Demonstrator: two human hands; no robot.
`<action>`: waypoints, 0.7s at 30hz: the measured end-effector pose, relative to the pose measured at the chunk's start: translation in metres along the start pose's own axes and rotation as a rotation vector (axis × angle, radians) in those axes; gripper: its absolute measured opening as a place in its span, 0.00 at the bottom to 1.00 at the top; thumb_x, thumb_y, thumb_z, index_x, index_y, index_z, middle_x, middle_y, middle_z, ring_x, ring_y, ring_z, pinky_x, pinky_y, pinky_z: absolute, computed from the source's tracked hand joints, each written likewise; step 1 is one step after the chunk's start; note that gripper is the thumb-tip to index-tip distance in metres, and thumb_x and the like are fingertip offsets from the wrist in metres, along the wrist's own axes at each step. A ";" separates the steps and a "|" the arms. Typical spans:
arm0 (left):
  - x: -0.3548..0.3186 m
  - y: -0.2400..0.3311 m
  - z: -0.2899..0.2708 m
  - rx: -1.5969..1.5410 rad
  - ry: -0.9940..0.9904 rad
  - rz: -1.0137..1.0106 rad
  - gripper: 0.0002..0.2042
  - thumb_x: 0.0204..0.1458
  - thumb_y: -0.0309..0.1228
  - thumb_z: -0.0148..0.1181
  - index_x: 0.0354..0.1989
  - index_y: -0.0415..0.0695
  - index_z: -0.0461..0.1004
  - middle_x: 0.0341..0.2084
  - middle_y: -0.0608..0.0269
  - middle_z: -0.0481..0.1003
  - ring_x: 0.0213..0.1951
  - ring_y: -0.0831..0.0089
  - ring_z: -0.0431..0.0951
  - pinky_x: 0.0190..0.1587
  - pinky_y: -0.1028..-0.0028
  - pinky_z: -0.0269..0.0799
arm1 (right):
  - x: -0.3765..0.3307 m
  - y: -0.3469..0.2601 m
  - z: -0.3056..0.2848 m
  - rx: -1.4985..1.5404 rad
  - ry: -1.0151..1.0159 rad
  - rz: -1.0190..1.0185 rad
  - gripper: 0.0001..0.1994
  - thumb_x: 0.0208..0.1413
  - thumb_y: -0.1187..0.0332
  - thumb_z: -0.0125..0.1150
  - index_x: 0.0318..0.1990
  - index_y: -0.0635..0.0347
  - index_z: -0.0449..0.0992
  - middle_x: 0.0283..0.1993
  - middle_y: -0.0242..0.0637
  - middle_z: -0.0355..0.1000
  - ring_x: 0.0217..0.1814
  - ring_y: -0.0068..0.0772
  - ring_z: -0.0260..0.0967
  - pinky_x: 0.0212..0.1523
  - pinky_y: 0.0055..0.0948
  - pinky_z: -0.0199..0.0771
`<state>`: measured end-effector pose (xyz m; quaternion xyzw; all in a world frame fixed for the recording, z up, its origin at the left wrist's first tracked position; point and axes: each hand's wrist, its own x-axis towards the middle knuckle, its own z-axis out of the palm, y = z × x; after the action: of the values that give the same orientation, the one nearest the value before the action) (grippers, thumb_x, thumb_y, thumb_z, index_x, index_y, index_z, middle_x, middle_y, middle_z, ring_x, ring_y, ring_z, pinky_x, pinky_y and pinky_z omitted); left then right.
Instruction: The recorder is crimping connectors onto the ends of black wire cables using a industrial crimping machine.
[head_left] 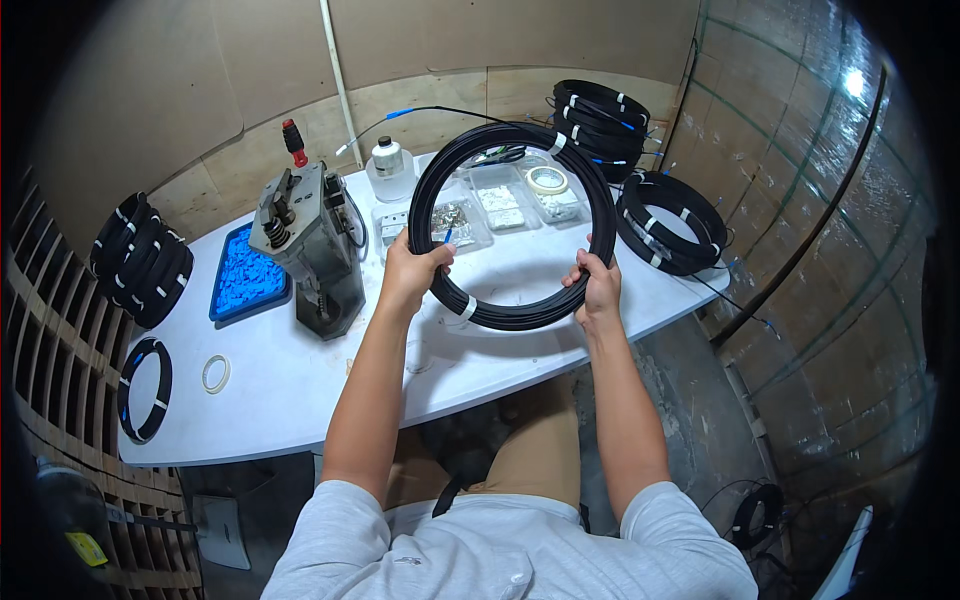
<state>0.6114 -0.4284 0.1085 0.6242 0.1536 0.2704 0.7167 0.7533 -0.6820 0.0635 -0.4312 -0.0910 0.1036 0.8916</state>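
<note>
We look down on a white table (300,380); far left, hanging past its edge, a stack of black coils (140,260); below it a single small coil (145,388) at the table's left edge, a tape ring (215,373) just beside it; then a blue tray (245,278) and a grey metal press (310,245), standing upright near the middle-left.

Our left hand (412,272) is closed on the large black cable coil (512,226); fingers wrapped round its lower-left arc, thumb over the top, just above a white tape binding (467,308); a small blue cable end shows just beside the fingertips. The coil is held up tilted above the table's near edge, its ring framing clear plastic boxes (500,205) and a tape roll (547,180) behind. Our right hand (598,285) grips the lower-right arc, fingers curled shut round the bundle; both hands are set well apart on the ring.

Rightwards, more bound coils (668,222) lie at the table's right corner, another pile (600,115) behind against the board wall; a white bottle (388,165) stands near the back edge. Bare tabletop lies under the coil and toward the near left; the near edge curves close beneath the wrists.
</note>
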 end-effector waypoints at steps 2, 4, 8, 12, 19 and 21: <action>0.007 -0.003 -0.008 -0.124 -0.030 -0.038 0.14 0.52 0.20 0.73 0.43 0.38 0.73 0.28 0.62 0.78 0.28 0.72 0.79 0.34 0.72 0.78 | 0.001 -0.002 0.000 -0.009 -0.011 -0.005 0.21 0.62 0.75 0.60 0.63 0.56 0.67 0.33 0.31 0.68 0.26 0.24 0.65 0.28 0.31 0.73; 0.012 0.000 -0.010 -0.237 -0.037 -0.084 0.14 0.52 0.23 0.74 0.42 0.40 0.75 0.29 0.64 0.77 0.30 0.74 0.78 0.37 0.73 0.78 | 0.000 -0.005 0.000 -0.019 -0.017 -0.014 0.22 0.62 0.75 0.60 0.63 0.56 0.67 0.33 0.31 0.67 0.26 0.24 0.65 0.28 0.31 0.73; 0.019 0.011 -0.015 -0.119 -0.067 -0.061 0.12 0.53 0.23 0.73 0.42 0.40 0.76 0.29 0.64 0.78 0.31 0.73 0.79 0.36 0.71 0.79 | -0.005 -0.015 0.001 -0.080 -0.074 -0.009 0.22 0.62 0.75 0.60 0.62 0.58 0.67 0.32 0.31 0.67 0.25 0.24 0.66 0.27 0.31 0.74; 0.022 0.019 -0.018 -0.041 -0.137 -0.034 0.12 0.54 0.24 0.72 0.42 0.39 0.74 0.28 0.63 0.76 0.30 0.71 0.79 0.34 0.69 0.79 | 0.002 -0.033 0.002 -0.191 -0.138 0.042 0.20 0.62 0.75 0.61 0.61 0.59 0.68 0.32 0.30 0.66 0.24 0.23 0.66 0.26 0.29 0.73; 0.005 0.022 -0.013 -0.183 -0.146 -0.242 0.14 0.58 0.33 0.71 0.40 0.40 0.72 0.27 0.61 0.75 0.26 0.68 0.79 0.31 0.65 0.81 | 0.031 -0.088 0.018 -0.508 -0.204 0.197 0.14 0.65 0.66 0.67 0.54 0.55 0.72 0.31 0.27 0.65 0.24 0.19 0.64 0.23 0.26 0.72; -0.001 0.030 -0.007 -0.197 -0.153 -0.235 0.15 0.58 0.36 0.72 0.40 0.40 0.72 0.26 0.61 0.75 0.26 0.67 0.79 0.31 0.64 0.82 | 0.045 -0.104 0.022 -0.576 -0.242 0.236 0.13 0.65 0.63 0.68 0.51 0.54 0.73 0.31 0.26 0.65 0.23 0.18 0.64 0.22 0.24 0.70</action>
<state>0.6006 -0.4216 0.1366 0.5475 0.1434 0.1502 0.8106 0.8019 -0.7169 0.1620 -0.6577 -0.1714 0.2266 0.6976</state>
